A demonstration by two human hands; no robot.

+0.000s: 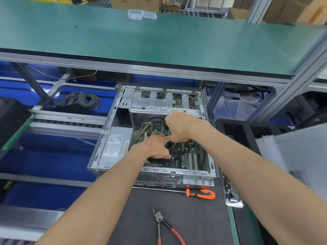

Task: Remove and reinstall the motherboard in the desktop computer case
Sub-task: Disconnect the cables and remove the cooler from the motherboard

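Observation:
An open silver desktop case [113,119] lies on its side on the dark mat. The green motherboard [184,160] sits inside it, partly hidden by my hands. My left hand [155,147] reaches into the case, fingers curled around a black block on the board, likely the CPU cooler [169,149]. My right hand [178,126] is above it, fingers curled down among the black cables [156,119] near the board's far edge; what it holds is hidden. The grey power supply [115,144] fills the case's left side.
A long screwdriver with an orange handle [201,193] lies in front of the case. Red-handled cutters [164,225] lie nearer me. A bag of screws [230,193] sits at the right. A coil of grey cable [79,101] lies to the left. A green shelf [159,41] overhangs behind.

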